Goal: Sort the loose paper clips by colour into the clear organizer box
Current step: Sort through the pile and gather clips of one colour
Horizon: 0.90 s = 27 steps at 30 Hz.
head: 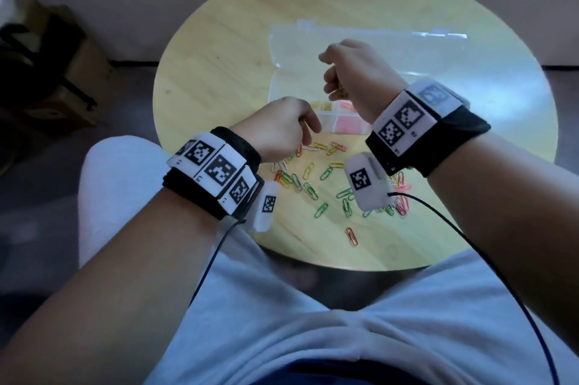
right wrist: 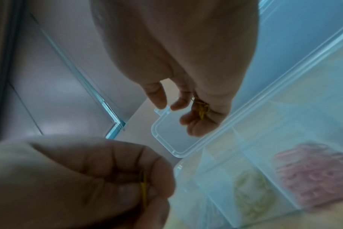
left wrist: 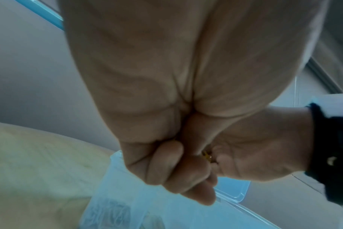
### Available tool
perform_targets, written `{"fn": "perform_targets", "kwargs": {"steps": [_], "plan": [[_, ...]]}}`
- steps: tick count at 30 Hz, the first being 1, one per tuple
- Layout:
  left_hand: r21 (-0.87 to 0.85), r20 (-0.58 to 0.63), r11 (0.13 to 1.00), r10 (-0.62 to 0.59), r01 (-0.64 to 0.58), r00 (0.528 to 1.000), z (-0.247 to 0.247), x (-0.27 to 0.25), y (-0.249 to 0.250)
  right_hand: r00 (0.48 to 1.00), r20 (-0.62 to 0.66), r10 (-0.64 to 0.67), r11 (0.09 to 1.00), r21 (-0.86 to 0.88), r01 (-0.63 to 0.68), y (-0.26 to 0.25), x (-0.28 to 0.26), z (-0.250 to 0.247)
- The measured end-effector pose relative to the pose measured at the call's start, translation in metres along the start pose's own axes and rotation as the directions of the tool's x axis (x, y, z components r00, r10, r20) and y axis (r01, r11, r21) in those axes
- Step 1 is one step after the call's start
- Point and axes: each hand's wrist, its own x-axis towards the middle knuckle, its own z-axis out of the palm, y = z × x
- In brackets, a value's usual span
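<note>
The clear organizer box [head: 275,84] lies open on the round wooden table [head: 225,49], its lid [head: 438,52] folded back. One compartment holds yellow clips [right wrist: 252,195], another pink clips [right wrist: 313,173]. Loose paper clips [head: 313,178] in green, yellow, orange and pink are scattered in front of the box. My right hand [right wrist: 186,114] hovers over the box with several yellow clips [right wrist: 201,108] bunched in its curled fingers. My left hand [right wrist: 147,186] is just left of it, near the box's front corner, pinching a single yellow clip [right wrist: 143,189].
A cardboard box with a dark bag [head: 62,71] sits on the floor to the left of the table. Black cables [head: 470,243] hang from both wrist units over my lap. One orange clip [head: 351,236] lies alone near the table's front edge.
</note>
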Motion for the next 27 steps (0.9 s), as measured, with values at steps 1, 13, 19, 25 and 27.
{"fn": "perform_targets", "kwargs": {"steps": [1,13,19,25,27], "plan": [[0.018,0.006,1.000,0.002,-0.002,1.000,0.000,0.000,0.001,1.000,0.029,-0.003,0.998,-0.069,0.005,0.001,0.003,0.002],[0.072,-0.158,0.990,0.134,-0.124,0.978,-0.019,0.036,0.035,0.980,-0.129,-0.154,0.988,-0.002,0.155,0.050,-0.045,-0.041],[0.159,-0.226,0.984,0.116,-0.081,0.967,0.002,0.065,0.045,0.962,-0.238,-0.134,0.985,0.074,0.155,0.074,-0.061,-0.057],[0.340,-0.257,0.938,0.161,-0.067,0.953,0.022,0.071,0.036,0.955,-0.265,-0.132,0.982,0.092,0.162,0.083,-0.061,-0.055],[0.331,-0.228,0.941,0.157,-0.075,0.961,0.018,0.068,0.035,0.952,-0.265,-0.153,0.979,0.089,0.182,0.082,-0.060,-0.054]]}}
